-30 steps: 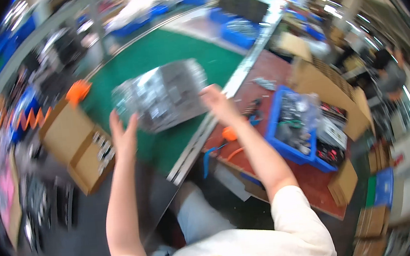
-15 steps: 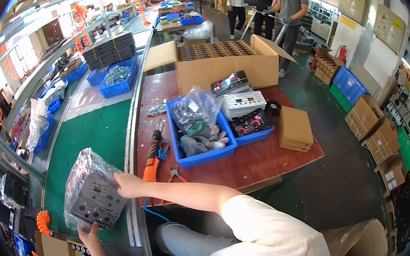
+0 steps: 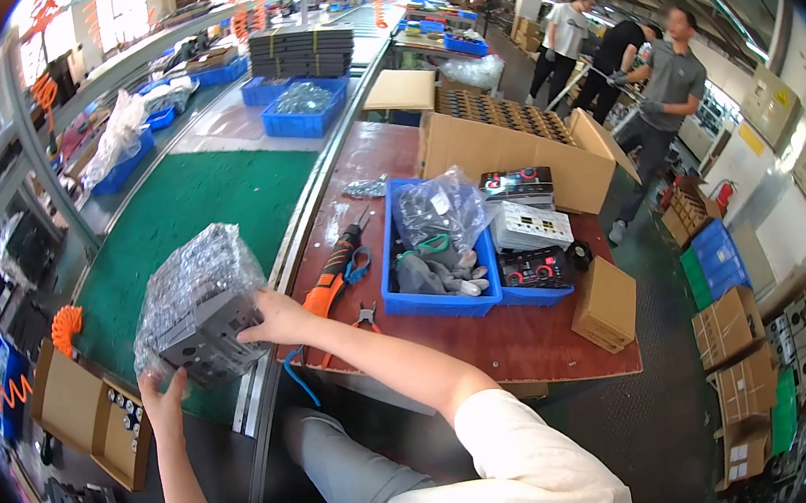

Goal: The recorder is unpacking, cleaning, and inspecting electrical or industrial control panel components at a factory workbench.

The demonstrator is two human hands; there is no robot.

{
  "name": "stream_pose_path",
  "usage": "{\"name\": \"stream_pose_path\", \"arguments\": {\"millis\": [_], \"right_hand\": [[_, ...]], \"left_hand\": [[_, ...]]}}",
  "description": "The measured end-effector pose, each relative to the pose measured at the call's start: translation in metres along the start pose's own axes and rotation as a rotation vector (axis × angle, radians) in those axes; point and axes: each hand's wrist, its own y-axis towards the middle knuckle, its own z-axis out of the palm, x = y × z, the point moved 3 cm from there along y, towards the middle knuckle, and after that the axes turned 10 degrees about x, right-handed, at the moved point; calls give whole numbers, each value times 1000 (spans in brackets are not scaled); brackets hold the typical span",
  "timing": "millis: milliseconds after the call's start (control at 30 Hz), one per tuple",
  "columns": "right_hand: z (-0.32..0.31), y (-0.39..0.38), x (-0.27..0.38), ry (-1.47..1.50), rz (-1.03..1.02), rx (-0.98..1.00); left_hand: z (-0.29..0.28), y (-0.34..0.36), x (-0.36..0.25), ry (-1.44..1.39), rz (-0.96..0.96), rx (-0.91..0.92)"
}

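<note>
A bundle of dark grey panels in clear crinkled plastic (image 3: 194,298) is held over the green conveyor surface (image 3: 152,204). My left hand (image 3: 163,395) grips its lower left end, thumb against the side, while my right hand (image 3: 276,319) is wrapped on its right side. Just below and left is an open cardboard box (image 3: 75,404) with small cylindrical parts. An orange-handled power tool (image 3: 326,287) and pliers (image 3: 366,316) lie on the red bench to the right.
Blue tubs (image 3: 398,301) holding bags, gloves and boards share the red bench (image 3: 492,350) with a cardboard box (image 3: 603,307) and a large carton (image 3: 473,170). Metal frames (image 3: 86,226) border the conveyor. Three people (image 3: 662,97) stand in the aisle at upper right, among stacked cartons.
My hands have closed on the bagged bundle and tilted it, its panel face now less visible than half a second ago. The view has swung and shifted across the bench and aisle.
</note>
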Motion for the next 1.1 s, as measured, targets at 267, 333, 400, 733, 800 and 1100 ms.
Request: {"name": "stream_pose_path", "arguments": {"millis": [267,333,400,733,800,1100], "right_hand": [[-5,-1,-17,191,-65,139],[-7,-9,9,491,46,177],[-9,-15,2,652,207,117],[-12,-11,46,786,559,-134],[-15,-1,55,807,587,-146],[-43,43,61,1149,527,-163]], "left_hand": [[11,5,-29,-365,-220,121],[3,10,-14,-496,-257,234],[-1,8,-9,-572,-300,246],[-13,41,-15,-652,-546,388],[-11,48,-13,-728,-435,344],[-19,59,-101,-864,-149,206]]}}
